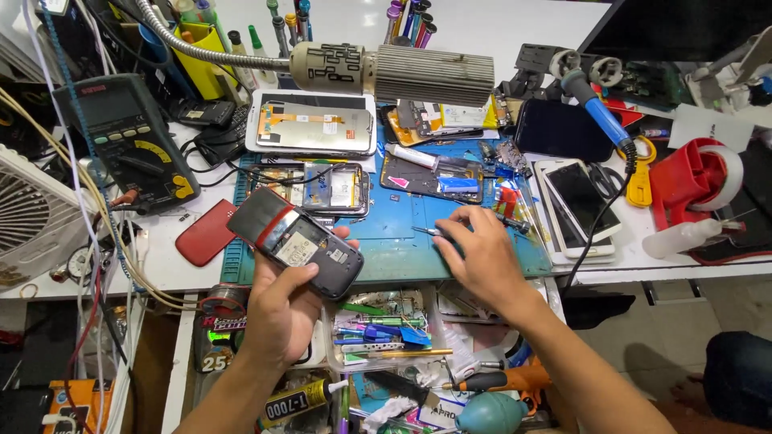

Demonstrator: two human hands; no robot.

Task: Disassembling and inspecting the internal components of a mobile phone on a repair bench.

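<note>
Your left hand (pixel 281 301) is raised palm-up over the bench edge, fingers curled round a dark phone (pixel 296 241) w/ its back off, tilted diagonally, top end pointing up-left over the blue mat (pixel 394 241). Your right hand (pixel 481 259) reaches fwd, palm down on the mat's right part, fingers bent & pinching a thin tool (pixel 426 231) lying flat on the mat; grip looks light. 1 red back cover (pixel 207 233) sits on the white table, just left of the phone. Multimeter (pixel 129 141) stands further left.
</note>
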